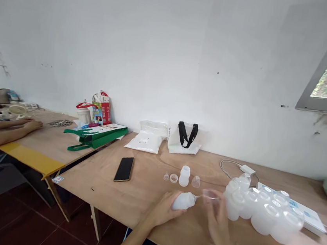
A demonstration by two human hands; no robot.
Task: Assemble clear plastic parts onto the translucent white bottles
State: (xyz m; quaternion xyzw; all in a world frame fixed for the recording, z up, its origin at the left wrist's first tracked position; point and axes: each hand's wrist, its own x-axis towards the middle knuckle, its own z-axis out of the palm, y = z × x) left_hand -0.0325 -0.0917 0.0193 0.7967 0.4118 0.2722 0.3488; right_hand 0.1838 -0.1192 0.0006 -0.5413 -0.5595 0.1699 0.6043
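My left hand (163, 209) is wrapped round a small translucent white baby bottle (183, 202), tilted on its side with its top pointing right. A clear teat seems to sit at its mouth. Just right of that top, my right hand (218, 214), blurred by motion, grips a clear plastic cap (210, 194). Behind them on the table stands a second baby bottle (185, 177), upright and without a lid. Beside it lie a loose teat (166, 176), a white screw ring (174, 178) and another clear dome cap (196, 181).
Several translucent bottles (269, 213) crowd the right side, in front of a white power strip (308, 215). A phone (124, 169) lies left of centre. White packages (146, 140), a black-handled bag (176, 141) and a green bag (99, 139) stand farther back. Another person's arms (17, 131) rest at left.
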